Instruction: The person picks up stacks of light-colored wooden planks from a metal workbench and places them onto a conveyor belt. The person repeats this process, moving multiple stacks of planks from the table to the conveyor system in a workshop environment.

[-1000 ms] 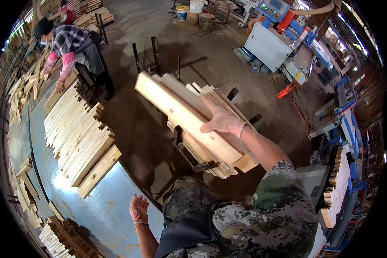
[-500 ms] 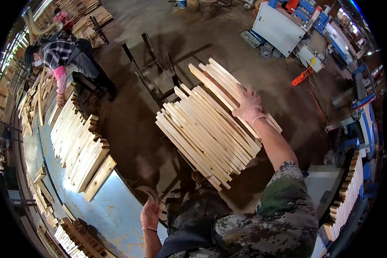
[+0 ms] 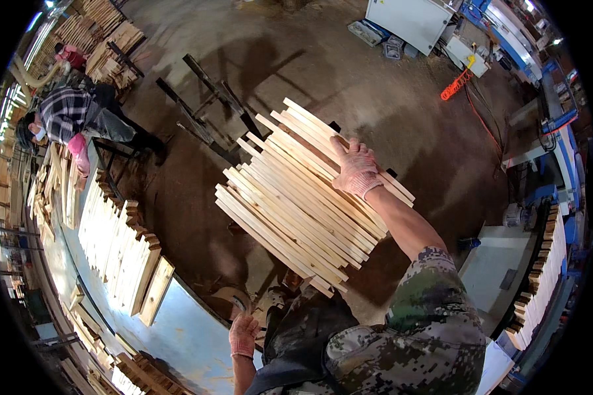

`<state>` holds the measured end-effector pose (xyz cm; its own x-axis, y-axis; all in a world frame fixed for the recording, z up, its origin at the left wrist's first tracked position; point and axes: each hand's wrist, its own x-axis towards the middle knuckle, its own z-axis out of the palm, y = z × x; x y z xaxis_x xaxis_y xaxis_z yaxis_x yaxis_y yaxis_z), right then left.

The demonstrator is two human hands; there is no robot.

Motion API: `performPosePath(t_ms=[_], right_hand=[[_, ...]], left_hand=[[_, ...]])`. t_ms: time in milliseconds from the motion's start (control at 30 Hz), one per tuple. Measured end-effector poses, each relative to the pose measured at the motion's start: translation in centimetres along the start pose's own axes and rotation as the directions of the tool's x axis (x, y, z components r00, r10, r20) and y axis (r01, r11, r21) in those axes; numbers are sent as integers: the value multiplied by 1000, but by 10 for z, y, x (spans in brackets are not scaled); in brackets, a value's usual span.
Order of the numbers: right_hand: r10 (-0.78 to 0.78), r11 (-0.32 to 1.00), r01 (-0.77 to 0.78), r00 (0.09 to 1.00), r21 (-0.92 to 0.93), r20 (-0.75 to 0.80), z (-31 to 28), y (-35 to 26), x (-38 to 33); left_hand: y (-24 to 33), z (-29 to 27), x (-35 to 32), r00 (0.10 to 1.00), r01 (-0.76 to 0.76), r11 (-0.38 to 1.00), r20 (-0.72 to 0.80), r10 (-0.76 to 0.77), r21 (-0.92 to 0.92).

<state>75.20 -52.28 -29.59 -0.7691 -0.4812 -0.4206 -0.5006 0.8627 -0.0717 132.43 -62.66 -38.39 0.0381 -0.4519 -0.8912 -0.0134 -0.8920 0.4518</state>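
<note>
A row of pale wooden strips (image 3: 296,204) lies side by side in front of me, ends uneven, on a dark support mostly hidden beneath. My right hand (image 3: 359,170), in a pinkish knit glove, grips the outermost strips at the row's right side, with its thumb over their top and its fingers toward the outer edge. Low in the view, my left hand (image 3: 244,336), gloved alike, is closed beside my lap. A curved tan and metallic object (image 3: 240,303) shows just above that fist; its kind is unclear.
At left, a metal-topped table (image 3: 184,329) carries another row of strips (image 3: 115,243). A co-worker (image 3: 79,118) bends over its far end. A dark metal frame (image 3: 204,105) stands beyond my strips. Machinery (image 3: 408,23) with an orange coiled hose (image 3: 456,85) is at right.
My right hand has moved the right-hand strips leftward against the main row, narrowing the gap. My left hand stays closed low by my lap. The whole view has shifted somewhat.
</note>
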Motion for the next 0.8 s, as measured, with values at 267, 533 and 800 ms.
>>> performPosePath(t_ms=[267, 533, 800], right_hand=[[62, 915, -43, 998, 402, -33, 13, 51, 45], [-41, 808, -51, 989, 586, 142, 14, 60, 62], [-40, 744, -69, 988, 665, 147, -11, 82, 66]], left_hand=[[-4, -16, 37, 906, 107, 989, 420, -55, -103], [-15, -13, 39, 927, -26, 1000, 373, 30, -16], [57, 191, -34, 612, -468, 799, 791, -15, 377]])
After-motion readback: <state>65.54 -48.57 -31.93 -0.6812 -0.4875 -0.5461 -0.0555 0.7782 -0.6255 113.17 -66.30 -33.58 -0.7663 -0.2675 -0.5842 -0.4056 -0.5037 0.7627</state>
